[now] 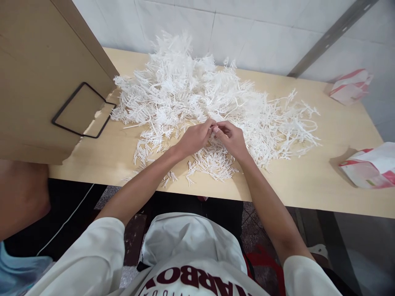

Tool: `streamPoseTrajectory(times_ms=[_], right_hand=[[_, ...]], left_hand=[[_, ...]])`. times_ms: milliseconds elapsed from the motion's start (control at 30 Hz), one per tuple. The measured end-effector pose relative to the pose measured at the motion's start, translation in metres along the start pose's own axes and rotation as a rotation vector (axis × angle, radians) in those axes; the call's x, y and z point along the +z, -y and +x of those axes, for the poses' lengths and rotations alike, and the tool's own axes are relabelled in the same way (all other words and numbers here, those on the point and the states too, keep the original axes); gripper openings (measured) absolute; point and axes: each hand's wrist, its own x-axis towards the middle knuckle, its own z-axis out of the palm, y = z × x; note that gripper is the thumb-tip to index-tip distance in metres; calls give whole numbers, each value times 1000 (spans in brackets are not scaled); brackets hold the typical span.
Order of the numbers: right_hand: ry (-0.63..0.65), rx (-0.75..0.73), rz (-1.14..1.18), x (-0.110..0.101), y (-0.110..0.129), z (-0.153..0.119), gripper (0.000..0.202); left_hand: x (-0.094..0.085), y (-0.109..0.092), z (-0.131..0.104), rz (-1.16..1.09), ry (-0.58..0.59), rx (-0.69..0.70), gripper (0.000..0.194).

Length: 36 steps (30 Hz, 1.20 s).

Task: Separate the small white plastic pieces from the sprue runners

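A large heap of thin white branched plastic pieces (191,86) spreads over the light wooden table (308,181). At the heap's front edge, my left hand (197,135) and my right hand (231,137) meet with their fingertips together. The fingers of both are closed in a pinch; whatever lies between them is too small and hidden to name. Small loose white pieces (216,164) lie on the table just below my hands.
A cardboard box (49,74) stands at the left, with a black wire frame (69,100) by it. Two red-and-white packets (352,86) (372,166) lie at the right. Another person's bare limb (23,197) shows at the lower left. A tiled wall (247,37) rises behind the table.
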Motion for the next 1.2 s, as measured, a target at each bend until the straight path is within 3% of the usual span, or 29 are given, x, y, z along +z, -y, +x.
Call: streamPoseTrajectory(times_ms=[300,600,767,900,1000,1200], right_hand=[[65,-227,-342,-14,-2,2,28],[-15,-336,-588,-11,-5,0,15],[-133,-369,-629,-7,-5,-2,17],[-246,-340,-562,-7,-4,-3,15],[-177,-272,-496,-8,-3,-2,26],[-40,-243,-374,-5,-4,0,34]], left_hand=[[3,3,-1,172,-3,59,25],[4,-5,0,274,18,81,17],[4,-3,0,241,-23,73,15],[1,4,2,161,-183,-23,15],[-2,6,4,-1,-235,-69,20],[-2,6,4,-139,-101,20,19]])
